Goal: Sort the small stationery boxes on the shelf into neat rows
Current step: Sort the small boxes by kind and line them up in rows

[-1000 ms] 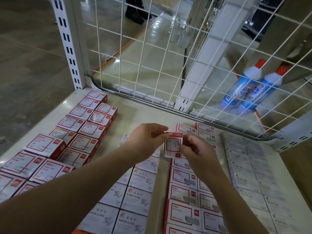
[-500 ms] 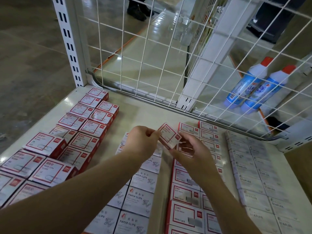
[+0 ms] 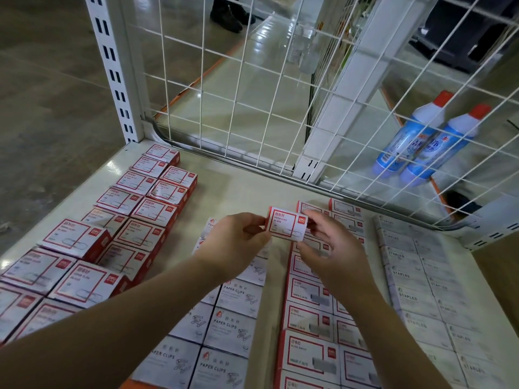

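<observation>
Held box: red-and-white box (image 3: 287, 223), printed face up, raised above the shelf (image 3: 238, 189) centre between both hands.
Hidden: box end faces covered by fingertips; small print unreadable.
Left hand (image 3: 238, 242): pinches the box's left end, fingers curled.
Right hand (image 3: 332, 245): pinches the right end, knuckles up.
Rows: red boxes (image 3: 140, 209) left; paper clip boxes (image 3: 227, 332) near centre; red-bordered boxes (image 3: 309, 318) right of centre; staples boxes (image 3: 415, 290) far right.
Open room: bare shelf strip along the wire grid (image 3: 252, 108).

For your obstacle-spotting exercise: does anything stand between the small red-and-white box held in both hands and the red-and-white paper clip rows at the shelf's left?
Nothing visible does. The small red-and-white box is pinched between left hand and right hand; bare shelf separates it from the red-and-white rows.
</observation>
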`<state>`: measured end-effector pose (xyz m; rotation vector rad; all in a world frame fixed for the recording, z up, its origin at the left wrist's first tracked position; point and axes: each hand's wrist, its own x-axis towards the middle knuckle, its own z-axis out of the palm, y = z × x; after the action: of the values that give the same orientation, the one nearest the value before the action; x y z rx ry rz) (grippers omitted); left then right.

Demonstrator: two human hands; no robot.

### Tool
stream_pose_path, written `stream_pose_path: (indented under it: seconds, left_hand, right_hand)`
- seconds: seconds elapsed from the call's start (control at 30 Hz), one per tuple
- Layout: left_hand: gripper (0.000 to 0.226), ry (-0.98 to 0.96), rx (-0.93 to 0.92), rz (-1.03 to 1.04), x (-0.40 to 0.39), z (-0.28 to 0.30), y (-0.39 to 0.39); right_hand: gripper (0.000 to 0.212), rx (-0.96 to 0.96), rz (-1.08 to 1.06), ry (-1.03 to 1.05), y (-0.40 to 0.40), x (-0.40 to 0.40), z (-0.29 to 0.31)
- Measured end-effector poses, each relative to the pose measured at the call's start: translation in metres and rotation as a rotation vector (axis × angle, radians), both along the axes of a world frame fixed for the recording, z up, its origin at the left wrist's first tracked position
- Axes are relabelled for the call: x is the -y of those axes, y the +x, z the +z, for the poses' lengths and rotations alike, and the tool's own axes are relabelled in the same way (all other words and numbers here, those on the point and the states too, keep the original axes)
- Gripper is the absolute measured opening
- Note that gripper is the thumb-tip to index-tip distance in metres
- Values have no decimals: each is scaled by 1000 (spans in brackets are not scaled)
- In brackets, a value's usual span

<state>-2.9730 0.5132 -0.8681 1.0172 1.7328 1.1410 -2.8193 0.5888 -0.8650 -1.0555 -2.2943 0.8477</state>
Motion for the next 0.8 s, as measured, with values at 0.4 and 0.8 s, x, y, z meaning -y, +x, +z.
stream_pose_path:
  seconds: [0.4, 0.8]
  left_hand:
    - [27, 22, -112, -36, 0, -1, 0]
    - [39, -133, -546, 32, 7, 6, -43]
  right_hand:
    - [45, 38, -7, -9, 2, 2, 1]
    - [25, 69, 24, -119, -27, -1, 14]
